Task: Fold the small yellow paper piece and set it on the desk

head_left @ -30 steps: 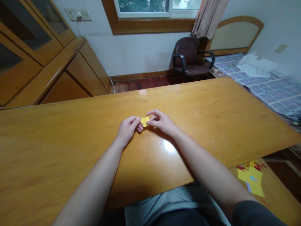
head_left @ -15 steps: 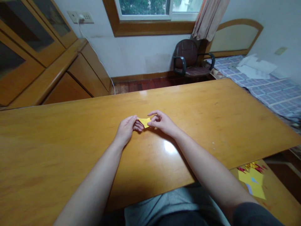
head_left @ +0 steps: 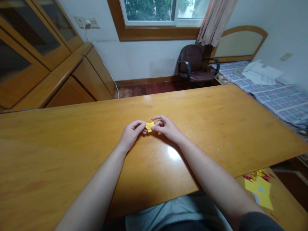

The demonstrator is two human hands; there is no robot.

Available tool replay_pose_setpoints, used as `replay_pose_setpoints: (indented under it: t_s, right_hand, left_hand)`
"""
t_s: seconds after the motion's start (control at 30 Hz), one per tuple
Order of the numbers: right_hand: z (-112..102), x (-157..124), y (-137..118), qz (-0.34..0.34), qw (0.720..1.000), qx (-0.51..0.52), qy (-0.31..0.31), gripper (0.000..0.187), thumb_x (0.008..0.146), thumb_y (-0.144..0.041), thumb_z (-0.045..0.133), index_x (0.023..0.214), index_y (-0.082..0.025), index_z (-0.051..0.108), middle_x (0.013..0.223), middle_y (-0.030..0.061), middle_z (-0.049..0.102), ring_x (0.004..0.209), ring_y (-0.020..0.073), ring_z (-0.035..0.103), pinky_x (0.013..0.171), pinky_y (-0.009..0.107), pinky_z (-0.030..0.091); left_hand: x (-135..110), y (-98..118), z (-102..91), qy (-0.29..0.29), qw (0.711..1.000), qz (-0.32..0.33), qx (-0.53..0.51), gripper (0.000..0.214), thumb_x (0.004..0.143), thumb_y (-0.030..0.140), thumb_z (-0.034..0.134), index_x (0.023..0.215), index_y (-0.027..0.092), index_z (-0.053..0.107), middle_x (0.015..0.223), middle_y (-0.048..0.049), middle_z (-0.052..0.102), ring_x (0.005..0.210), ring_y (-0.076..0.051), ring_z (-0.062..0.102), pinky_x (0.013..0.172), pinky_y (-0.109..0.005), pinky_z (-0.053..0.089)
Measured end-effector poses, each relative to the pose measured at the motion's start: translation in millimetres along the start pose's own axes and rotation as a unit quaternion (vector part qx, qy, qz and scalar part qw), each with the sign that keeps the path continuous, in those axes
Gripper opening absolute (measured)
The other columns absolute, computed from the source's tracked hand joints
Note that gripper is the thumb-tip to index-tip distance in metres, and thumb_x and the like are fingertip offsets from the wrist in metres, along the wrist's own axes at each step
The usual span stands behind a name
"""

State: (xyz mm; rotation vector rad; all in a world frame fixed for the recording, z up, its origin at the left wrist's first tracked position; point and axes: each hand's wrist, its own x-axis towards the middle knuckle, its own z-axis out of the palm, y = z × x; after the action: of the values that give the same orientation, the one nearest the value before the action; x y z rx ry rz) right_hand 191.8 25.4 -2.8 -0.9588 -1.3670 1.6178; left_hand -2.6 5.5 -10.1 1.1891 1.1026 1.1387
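A small piece of folded yellow paper (head_left: 149, 126) is held just above the wooden table (head_left: 79, 138), between my two hands. My left hand (head_left: 133, 133) pinches its left end between thumb and fingers. On the other side, my right hand (head_left: 166, 128) grips the right end with the thumb in front, while its index finger stretches out above the paper. Crease lines cross the face of the paper. The fingertips behind it are partly hidden.
Lower right, a lower surface carries yellow paper sheets (head_left: 264, 195) and several small red and yellow folded pieces (head_left: 258, 175). Beyond the table stand a brown armchair (head_left: 192, 61) and a bed (head_left: 276, 93). Wooden cabinets (head_left: 72, 77) line the left side.
My left thumb and fingers have shifted right along the paper and now cover more of its left end. My right hand keeps its hold. The view has tilted slightly.
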Motion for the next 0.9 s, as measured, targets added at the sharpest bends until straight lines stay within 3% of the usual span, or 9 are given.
replay_pose_setpoints:
  t_s: [0.33, 0.9]
  right_hand:
    - [-1.3, -0.7, 0.5, -0.008, 1.000, -0.003, -0.009, 0.035, 0.072, -0.034, 0.075, 0.099, -0.017, 0.061, 0.070, -0.0031, 0.062, 0.061, 0.0110, 0.058, 0.057, 0.023, 0.040]
    - [-2.4, -1.2, 1.3, -0.015, 1.000, 0.022, -0.008, 0.030, 0.075, -0.035, 0.073, 0.098, -0.018, 0.063, 0.073, -0.0022, 0.061, 0.063, 0.0108, 0.058, 0.061, 0.024, 0.044]
  left_hand:
    - [0.3, -4.6, -2.1, 0.023, 0.999, 0.018, -0.017, 0.025, 0.078, 0.034, 0.074, 0.095, 0.016, 0.070, 0.073, -0.0026, 0.071, 0.066, -0.014, 0.065, 0.065, -0.025, 0.053]
    - [1.0, -3.7, -1.8, 0.049, 0.998, 0.033, 0.000, 0.024, 0.074, 0.034, 0.076, 0.089, 0.016, 0.070, 0.069, -0.0014, 0.069, 0.064, -0.014, 0.066, 0.065, -0.026, 0.054]
